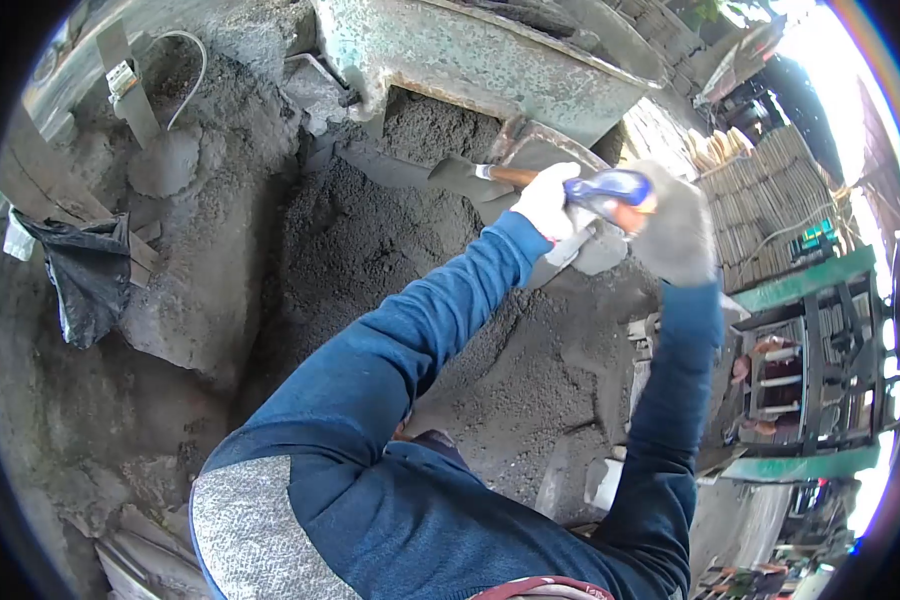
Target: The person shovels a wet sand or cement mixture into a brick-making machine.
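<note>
A shovel with a wooden shaft lies across the upper middle, its grey blade at the dark, crumbly grey material. My left hand, in a white glove, is wrapped round the shaft. At the shaft's blue-and-orange end, my right hand is closed in a grey glove. Motion blurs the right glove, and its fingers are hard to make out. Both arms are in blue sleeves.
A worn pale-green metal trough stands above the material. A rough block and a black plastic bag are at left. Stacked slats and a green-framed rack stand at right.
</note>
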Demonstrator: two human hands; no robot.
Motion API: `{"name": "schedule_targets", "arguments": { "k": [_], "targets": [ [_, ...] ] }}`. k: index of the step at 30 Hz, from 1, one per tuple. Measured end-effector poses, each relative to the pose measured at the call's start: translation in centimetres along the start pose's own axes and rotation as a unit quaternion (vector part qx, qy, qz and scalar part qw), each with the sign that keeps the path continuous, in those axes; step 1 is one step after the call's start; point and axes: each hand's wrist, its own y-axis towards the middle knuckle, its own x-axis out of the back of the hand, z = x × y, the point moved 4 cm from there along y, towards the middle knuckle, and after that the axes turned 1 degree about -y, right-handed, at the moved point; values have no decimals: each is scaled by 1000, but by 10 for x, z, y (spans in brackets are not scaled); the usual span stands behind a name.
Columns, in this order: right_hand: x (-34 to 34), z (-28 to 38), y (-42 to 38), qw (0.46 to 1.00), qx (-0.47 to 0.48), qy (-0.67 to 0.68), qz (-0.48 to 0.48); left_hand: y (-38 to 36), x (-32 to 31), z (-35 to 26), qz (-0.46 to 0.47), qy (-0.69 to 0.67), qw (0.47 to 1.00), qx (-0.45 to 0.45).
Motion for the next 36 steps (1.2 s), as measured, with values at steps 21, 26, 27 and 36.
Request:
{"name": "schedule_targets", "arguments": {
  "k": [21, 26, 27, 36],
  "targets": [
    [-104, -16, -3, 981, 15, 193, 12, -16, 97, -64, -41, 1, 997, -70],
    [-275, 10, -45, 959, -63, 226, 161, -57, 266, -131, -272, 162, 944, -98],
    [-304, 9, -83, 955, -76, 232, 166, -77, 301, -135, -220, 423, 872, -112],
    [-276, 57, -260, 861, -12, 470, 197, -234, 289, -17, -321, 300, 898, 34]
  ]
}}
